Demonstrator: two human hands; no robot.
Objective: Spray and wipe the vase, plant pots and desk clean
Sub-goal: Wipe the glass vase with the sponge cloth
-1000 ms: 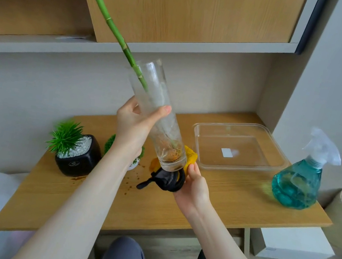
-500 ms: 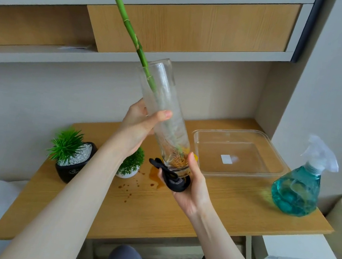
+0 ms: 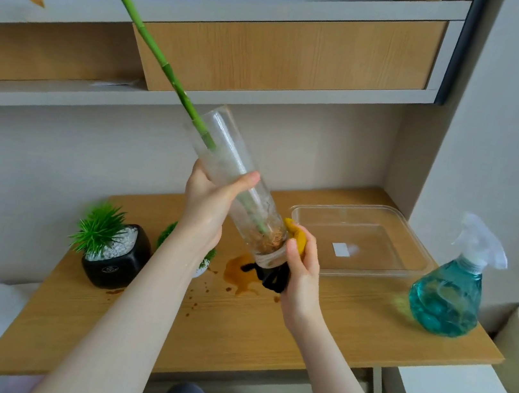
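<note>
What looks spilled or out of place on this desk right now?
A brown puddle with scattered droplets stains the desk beneath the tilted vase, between the small pots and the clear tray. It looks like a liquid spill not yet wiped.

The left hand (image 3: pixel 205 208) grips a clear glass vase (image 3: pixel 236 186) around its middle, holding it tilted above the wooden desk (image 3: pixel 265 331), with a green bamboo stalk (image 3: pixel 158 53) slanting out of its mouth. The right hand (image 3: pixel 302 270) presses a yellow and black cloth (image 3: pixel 276 276) against the vase's base. Brown spill marks (image 3: pixel 239 274) stain the desk beneath. A black plant pot (image 3: pixel 113 262) stands to the left; a clear plastic tray (image 3: pixel 362 242) and a teal spray bottle (image 3: pixel 449 292) sit to the right.
</note>
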